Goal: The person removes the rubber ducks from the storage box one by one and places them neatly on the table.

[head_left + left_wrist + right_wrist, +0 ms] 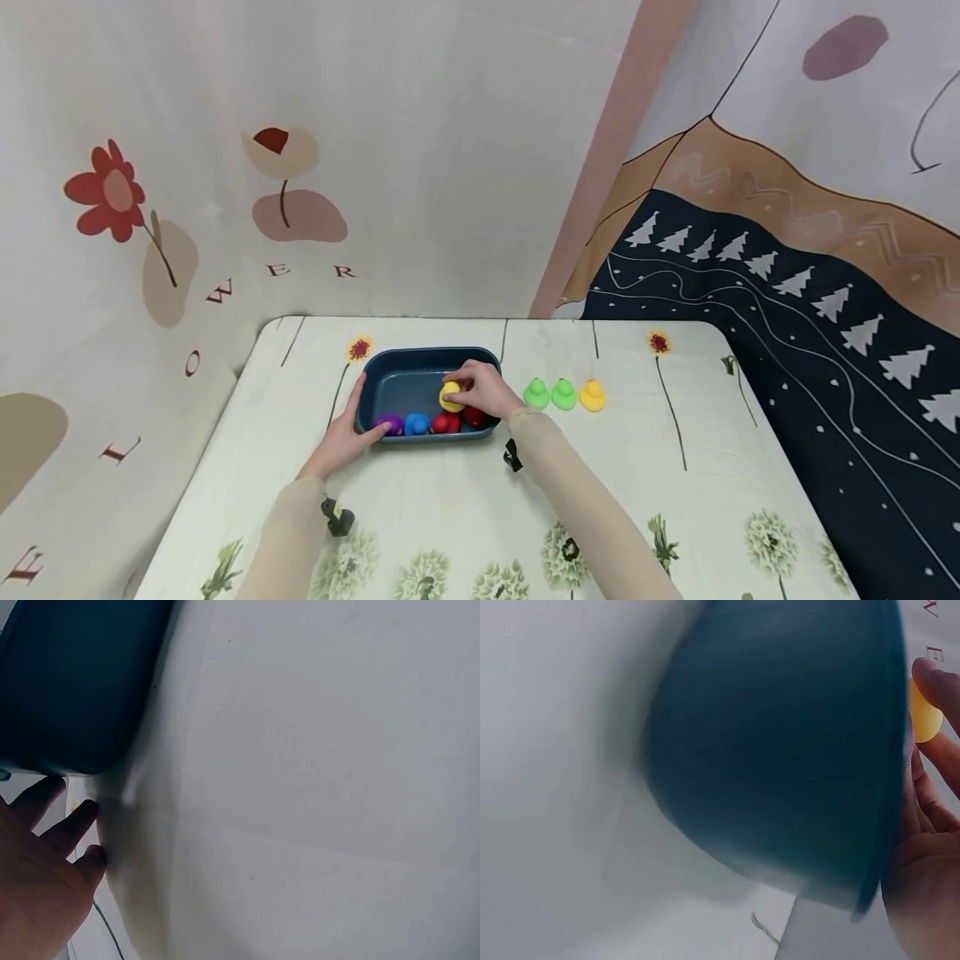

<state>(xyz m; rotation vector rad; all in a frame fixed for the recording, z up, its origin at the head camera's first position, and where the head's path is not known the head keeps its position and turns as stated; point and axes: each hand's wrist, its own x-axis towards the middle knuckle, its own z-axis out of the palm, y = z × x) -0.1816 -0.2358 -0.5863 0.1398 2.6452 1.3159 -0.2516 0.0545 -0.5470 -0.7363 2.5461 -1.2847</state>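
Note:
A dark blue tray (390,360) sits on the table with several small toys in it. A purple toy (390,425), a blue duck (417,424), a red duck (446,423) and a dark red toy (473,416) line its front side. My right hand (483,388) pinches a yellow rubber duck (451,397) between thumb and fingers over the tray's right half. At the tray's left front corner, my left hand (341,437) rests with spread fingers along the outside and its thumb over the rim. The left wrist view shows those fingers (71,829) beside the tray wall (82,682).
Right of the tray stand two green ducks (536,393) (564,394) and a yellow-orange duck (592,396) in a row. A flower-print cloth (712,433) covers the table. Printed fabric (450,167) hangs behind the table's far edge.

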